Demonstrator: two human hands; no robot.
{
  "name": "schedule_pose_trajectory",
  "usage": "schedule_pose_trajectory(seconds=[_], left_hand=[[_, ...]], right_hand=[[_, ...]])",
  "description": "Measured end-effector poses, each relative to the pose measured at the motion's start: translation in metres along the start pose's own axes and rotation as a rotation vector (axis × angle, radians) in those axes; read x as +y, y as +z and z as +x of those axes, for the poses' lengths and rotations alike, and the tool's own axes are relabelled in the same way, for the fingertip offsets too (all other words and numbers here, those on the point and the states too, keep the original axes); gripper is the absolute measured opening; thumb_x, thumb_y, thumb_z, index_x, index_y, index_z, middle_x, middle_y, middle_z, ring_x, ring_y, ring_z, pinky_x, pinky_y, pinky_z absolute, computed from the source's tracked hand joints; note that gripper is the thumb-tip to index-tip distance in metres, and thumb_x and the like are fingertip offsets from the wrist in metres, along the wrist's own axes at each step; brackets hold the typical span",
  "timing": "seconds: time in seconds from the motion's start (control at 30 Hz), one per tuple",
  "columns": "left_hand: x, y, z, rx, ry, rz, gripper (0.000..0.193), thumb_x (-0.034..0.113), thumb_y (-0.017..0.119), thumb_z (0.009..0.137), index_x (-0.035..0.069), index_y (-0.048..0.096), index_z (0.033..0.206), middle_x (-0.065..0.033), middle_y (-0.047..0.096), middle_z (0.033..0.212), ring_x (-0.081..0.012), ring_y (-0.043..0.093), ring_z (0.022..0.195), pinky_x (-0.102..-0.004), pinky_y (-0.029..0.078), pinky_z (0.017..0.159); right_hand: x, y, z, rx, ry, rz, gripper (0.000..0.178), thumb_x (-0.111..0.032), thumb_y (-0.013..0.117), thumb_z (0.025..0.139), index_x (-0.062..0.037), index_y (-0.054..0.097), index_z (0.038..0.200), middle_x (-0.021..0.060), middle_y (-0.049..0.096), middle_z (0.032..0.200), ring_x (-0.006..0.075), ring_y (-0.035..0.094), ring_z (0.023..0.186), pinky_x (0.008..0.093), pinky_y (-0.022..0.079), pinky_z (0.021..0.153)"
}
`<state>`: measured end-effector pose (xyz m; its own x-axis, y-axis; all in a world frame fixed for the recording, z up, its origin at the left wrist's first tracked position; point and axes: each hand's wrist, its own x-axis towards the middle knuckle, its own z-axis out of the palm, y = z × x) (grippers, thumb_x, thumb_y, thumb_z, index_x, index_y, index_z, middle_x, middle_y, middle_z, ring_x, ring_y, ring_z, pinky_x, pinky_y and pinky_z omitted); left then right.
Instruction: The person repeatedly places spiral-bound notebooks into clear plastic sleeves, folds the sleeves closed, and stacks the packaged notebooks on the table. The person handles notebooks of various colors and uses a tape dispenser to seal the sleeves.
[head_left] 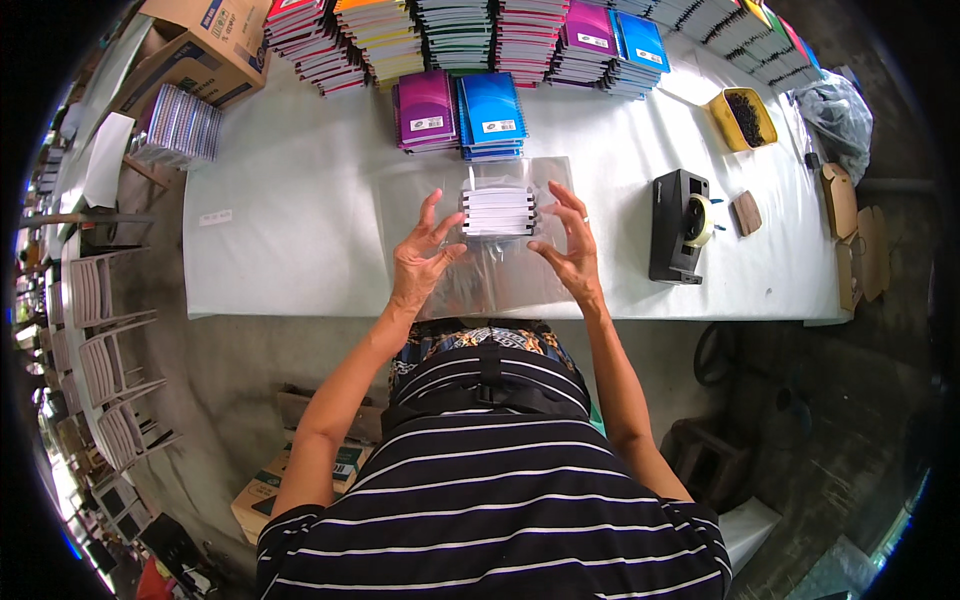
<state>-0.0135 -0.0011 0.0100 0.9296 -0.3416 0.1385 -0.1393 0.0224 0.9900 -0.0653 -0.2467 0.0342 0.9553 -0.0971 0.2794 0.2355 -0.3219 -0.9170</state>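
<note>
A small stack of notebooks [498,212] with white page edges and dark binding marks at both ends lies in front of me. Under it is a clear plastic sheet [440,292], spread over the table's near part. On the stack's left side is my left hand [424,255], its fingers curved and apart. My right hand [572,250] mirrors it on the right side, thumb and fingers spread. Both hands are close to the stack's ends; whether any fingertip touches the stack or the plastic is hard to see. Just beyond sit purple notebooks [424,108] and blue notebooks [492,112].
Tall notebook piles [455,40] line the table's far edge. At right stand a black tape dispenser [672,225], a brown block [746,213] and a yellow tub [745,120] of dark small pieces. A cardboard box [205,60] and a wrapped stack [178,127] occupy the far left.
</note>
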Motion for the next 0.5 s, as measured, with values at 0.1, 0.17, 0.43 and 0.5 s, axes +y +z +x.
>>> schedule_pose_trajectory(seconds=[0.1,0.17,0.43,0.5], left_hand=[[0.008,0.003,0.008,-0.031,0.118,0.276,0.054,0.008,0.081,0.072,0.023,0.067,0.122,-0.0027,0.034,0.155,-0.0276,0.023,0.146,-0.0427,0.031,0.116],[0.017,0.005,0.016,-0.043,0.197,0.423,0.056,0.009,0.082,0.07,0.027,0.068,0.12,-0.0023,0.032,0.156,-0.0292,0.02,0.147,-0.0441,0.03,0.116],[0.012,0.002,0.012,-0.002,0.077,0.139,0.062,0.01,0.084,0.065,0.029,0.067,0.121,-0.0046,0.028,0.157,-0.0308,0.015,0.148,-0.0443,0.029,0.117],[0.007,0.005,0.006,0.03,0.049,0.047,0.061,0.009,0.083,0.065,0.029,0.068,0.121,-0.0055,0.028,0.158,-0.0309,0.014,0.148,-0.0442,0.028,0.117]], right_hand=[[0.004,0.008,-0.003,-0.025,-0.025,-0.054,0.056,-0.018,0.084,0.07,-0.01,0.062,0.12,0.0129,0.041,0.147,0.0308,0.037,0.138,0.0472,0.033,0.113],[0.004,0.012,-0.003,-0.023,-0.038,-0.064,0.057,-0.018,0.084,0.07,-0.0105,0.061,0.122,0.0131,0.04,0.147,0.0312,0.037,0.138,0.0471,0.033,0.113],[-0.003,0.009,-0.004,-0.08,-0.052,-0.136,0.067,-0.024,0.086,0.066,-0.0171,0.061,0.129,0.014,0.029,0.153,0.0338,0.03,0.141,0.0478,0.031,0.114],[-0.005,0.012,-0.005,-0.104,-0.003,-0.128,0.069,-0.024,0.085,0.066,-0.0214,0.061,0.13,0.0125,0.03,0.153,0.0336,0.029,0.141,0.0483,0.029,0.115]])
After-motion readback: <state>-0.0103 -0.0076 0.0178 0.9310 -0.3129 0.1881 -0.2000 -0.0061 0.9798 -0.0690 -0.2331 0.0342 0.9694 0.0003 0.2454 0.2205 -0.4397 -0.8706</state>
